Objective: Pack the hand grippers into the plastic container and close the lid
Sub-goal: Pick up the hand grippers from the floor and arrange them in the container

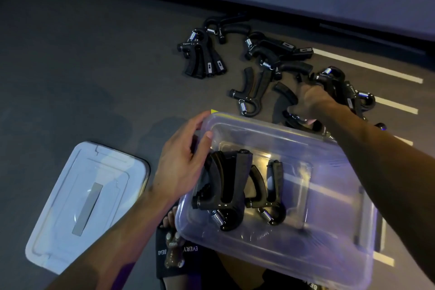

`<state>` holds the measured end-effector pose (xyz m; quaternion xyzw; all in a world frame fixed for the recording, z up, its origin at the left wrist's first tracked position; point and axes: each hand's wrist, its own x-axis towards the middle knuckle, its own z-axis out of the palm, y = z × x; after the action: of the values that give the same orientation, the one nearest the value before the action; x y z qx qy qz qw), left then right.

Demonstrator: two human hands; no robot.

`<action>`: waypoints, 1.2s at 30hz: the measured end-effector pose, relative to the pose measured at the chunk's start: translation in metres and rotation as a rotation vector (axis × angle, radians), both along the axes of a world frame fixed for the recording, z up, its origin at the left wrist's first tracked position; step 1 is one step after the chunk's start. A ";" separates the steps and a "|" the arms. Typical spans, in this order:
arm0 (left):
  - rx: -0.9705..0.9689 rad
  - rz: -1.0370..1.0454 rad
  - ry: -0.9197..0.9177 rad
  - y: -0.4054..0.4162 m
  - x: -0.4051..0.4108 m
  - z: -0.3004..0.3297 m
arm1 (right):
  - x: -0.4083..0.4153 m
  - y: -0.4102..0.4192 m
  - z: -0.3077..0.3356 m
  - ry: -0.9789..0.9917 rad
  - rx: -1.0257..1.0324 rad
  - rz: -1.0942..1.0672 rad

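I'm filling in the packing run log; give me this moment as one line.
left hand: holds container rim | right hand: grasping grippers on floor | container: some grippers inside | lid: off, on floor

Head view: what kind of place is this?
Probably a gym or sports hall floor. Dark matte floor with painted white lines, many hand grippers strewn on it, and the person works at floor level with the container and its lid.
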<state>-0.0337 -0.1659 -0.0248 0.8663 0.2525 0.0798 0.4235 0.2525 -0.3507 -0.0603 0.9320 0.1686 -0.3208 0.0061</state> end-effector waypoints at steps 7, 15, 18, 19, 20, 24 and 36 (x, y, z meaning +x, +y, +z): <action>-0.008 0.008 0.004 0.000 -0.001 0.000 | 0.001 0.000 -0.004 -0.096 -0.115 0.044; 0.002 0.012 -0.012 -0.001 0.000 0.002 | -0.007 -0.002 0.011 -0.243 -0.027 0.078; 0.010 0.013 -0.020 -0.001 -0.001 0.003 | -0.014 -0.006 0.037 -0.231 0.205 -0.043; 0.012 0.012 -0.025 -0.001 -0.001 0.003 | -0.017 -0.007 0.049 -0.217 0.322 -0.104; 0.012 0.011 -0.029 -0.001 -0.001 0.004 | -0.022 -0.009 0.063 -0.210 0.445 -0.166; 0.004 0.011 -0.051 -0.003 0.000 0.006 | -0.059 -0.022 0.131 -0.318 0.794 -0.291; 0.043 0.002 -0.075 -0.003 -0.002 0.006 | -0.206 -0.058 0.082 -0.001 0.400 -0.130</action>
<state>-0.0354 -0.1690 -0.0191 0.8713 0.2354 0.1181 0.4140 0.0464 -0.4086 0.0215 0.9237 0.1686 -0.2804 -0.1994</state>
